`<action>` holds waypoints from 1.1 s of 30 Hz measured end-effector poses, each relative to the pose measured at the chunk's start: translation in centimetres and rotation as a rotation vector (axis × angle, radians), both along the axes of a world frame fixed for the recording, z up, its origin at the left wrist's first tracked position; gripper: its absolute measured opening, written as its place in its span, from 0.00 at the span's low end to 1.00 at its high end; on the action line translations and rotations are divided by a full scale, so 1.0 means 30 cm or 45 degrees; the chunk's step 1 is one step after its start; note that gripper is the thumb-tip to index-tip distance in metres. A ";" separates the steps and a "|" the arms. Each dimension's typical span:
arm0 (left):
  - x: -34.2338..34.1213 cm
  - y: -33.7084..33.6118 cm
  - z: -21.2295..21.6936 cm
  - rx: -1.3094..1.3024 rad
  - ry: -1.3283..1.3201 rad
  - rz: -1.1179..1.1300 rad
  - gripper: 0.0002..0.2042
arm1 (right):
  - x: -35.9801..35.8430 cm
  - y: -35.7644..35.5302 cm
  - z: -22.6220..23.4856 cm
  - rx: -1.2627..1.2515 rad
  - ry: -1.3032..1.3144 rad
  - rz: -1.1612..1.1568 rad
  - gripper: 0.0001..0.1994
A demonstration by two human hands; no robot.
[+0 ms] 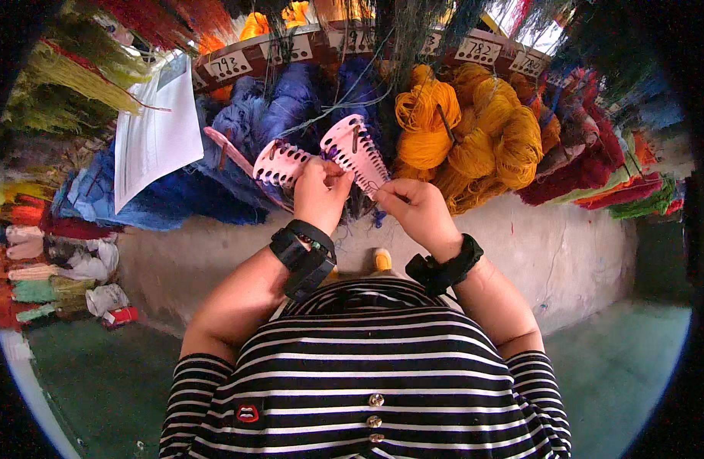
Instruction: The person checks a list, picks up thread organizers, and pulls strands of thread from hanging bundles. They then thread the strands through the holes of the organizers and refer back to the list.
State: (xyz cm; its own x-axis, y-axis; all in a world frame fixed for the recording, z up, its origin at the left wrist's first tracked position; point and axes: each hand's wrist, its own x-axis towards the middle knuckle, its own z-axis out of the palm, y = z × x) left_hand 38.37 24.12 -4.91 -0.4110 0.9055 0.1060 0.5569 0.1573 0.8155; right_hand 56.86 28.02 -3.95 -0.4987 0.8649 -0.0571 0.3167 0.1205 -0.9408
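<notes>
Several pink cards with rows of holes along their edges hang in front of blue yarn skeins. My left hand (321, 197) is closed in a pinch at the left edge of the right-hand pink card (353, 143), and its fingertips hide what they grip. Dark purple thread shows beside those fingertips. At the card's lower tip, my right hand (422, 213) pinches a thin dark thread (373, 186) between thumb and forefinger. The left-hand pink card (277, 164) hangs just behind my left hand. Another pink card (228, 149), seen nearly edge-on, is farther left.
Hanks of blue yarn (294, 96) and golden-yellow yarn (493, 126) hang from a curved rack rail (321, 47) with paper labels. A white printed sheet (157, 134) hangs at left. Red and green hanks (589, 168) are at right. Loose dark strands dangle from above.
</notes>
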 end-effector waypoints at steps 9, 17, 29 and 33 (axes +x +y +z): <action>-0.034 -0.110 0.058 -0.081 -0.370 -0.218 0.14 | 0.021 0.028 -0.005 -0.244 0.161 0.345 0.08; -0.077 -0.180 0.073 0.163 -0.679 -0.306 0.12 | -0.009 -0.033 0.044 -0.431 0.245 0.317 0.09; -0.078 -0.215 0.098 -0.045 -0.641 -0.329 0.15 | -0.006 -0.147 0.166 0.114 0.059 0.135 0.07; -0.073 -0.225 0.099 0.005 -0.681 -0.366 0.16 | -0.064 -0.177 0.178 0.342 -0.114 0.166 0.07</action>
